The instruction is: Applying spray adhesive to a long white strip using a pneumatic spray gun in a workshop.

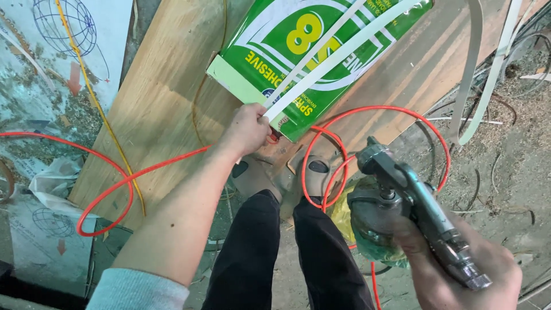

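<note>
My left hand [248,129] reaches down and pinches the ends of two long white strips [338,54] that lie across a green metal can [321,51]. The can rests on its side on a wooden board [166,86]. My right hand [459,270] grips a grey spray gun [413,206] at the lower right, nozzle end pointing up and left. A thin orange air hose [115,186] loops from the gun, around my feet, and across the board to the left. My dark trouser legs and two shoes [315,169] show below the can.
More white edge strips [473,63] curl at the upper right over a sawdust-covered floor [516,115]. A yellow cord [97,103] crosses a printed sheet [34,74] at the left. Crumpled plastic [49,178] lies at the board's left corner.
</note>
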